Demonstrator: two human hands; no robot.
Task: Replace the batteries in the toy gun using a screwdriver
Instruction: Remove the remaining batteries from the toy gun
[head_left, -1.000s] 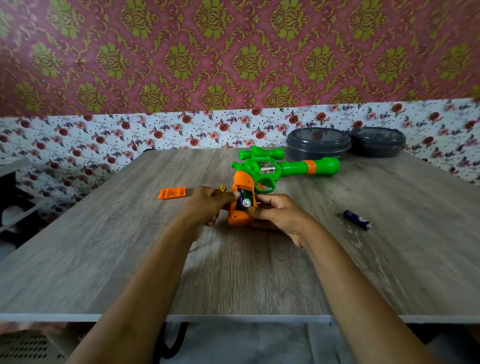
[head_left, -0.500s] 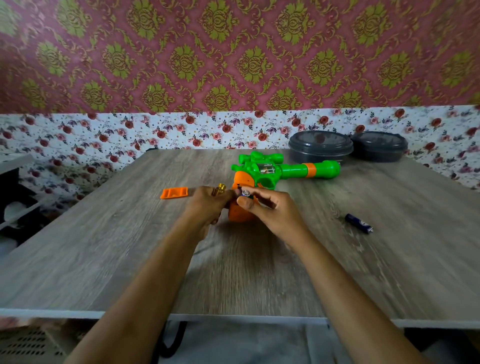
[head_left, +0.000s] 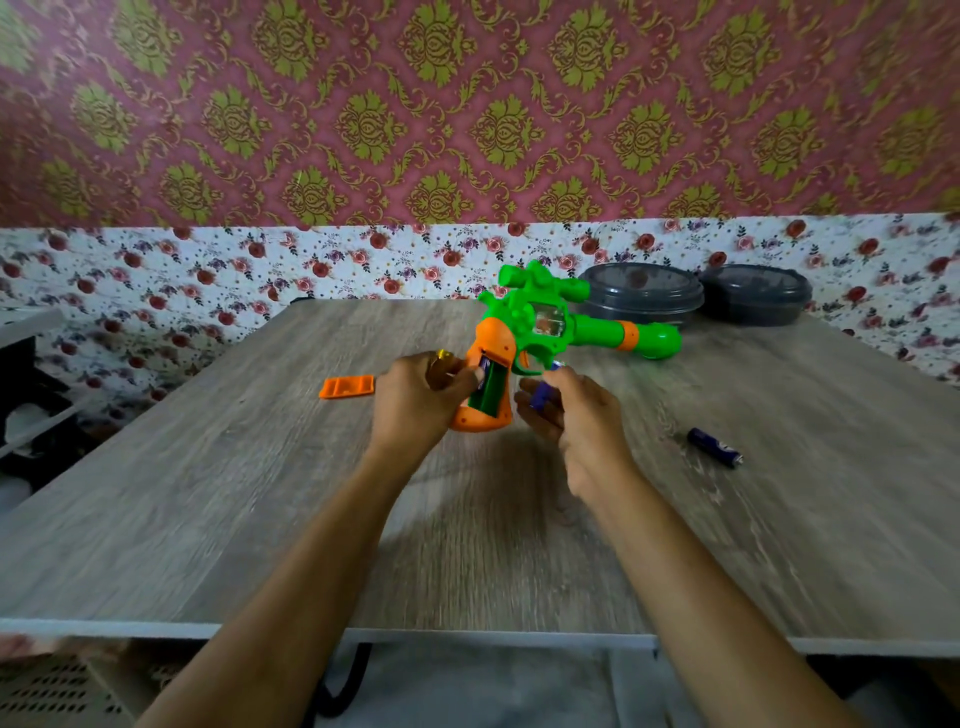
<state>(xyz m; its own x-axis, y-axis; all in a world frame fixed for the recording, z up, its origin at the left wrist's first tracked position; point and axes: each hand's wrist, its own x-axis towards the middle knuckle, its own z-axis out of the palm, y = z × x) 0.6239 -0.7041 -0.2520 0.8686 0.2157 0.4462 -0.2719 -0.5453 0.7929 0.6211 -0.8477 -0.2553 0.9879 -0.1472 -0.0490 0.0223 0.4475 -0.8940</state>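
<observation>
There is one view only, from the person's head. It looks forward and down across the near surface (head_left: 218, 519), toward the far wall (head_left: 467, 130).

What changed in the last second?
The right hand pulled a battery out of the gun grip and drew away rightward, gripping it. The left hand holds the grip as before; cover and loose battery lie unmoved.
</observation>
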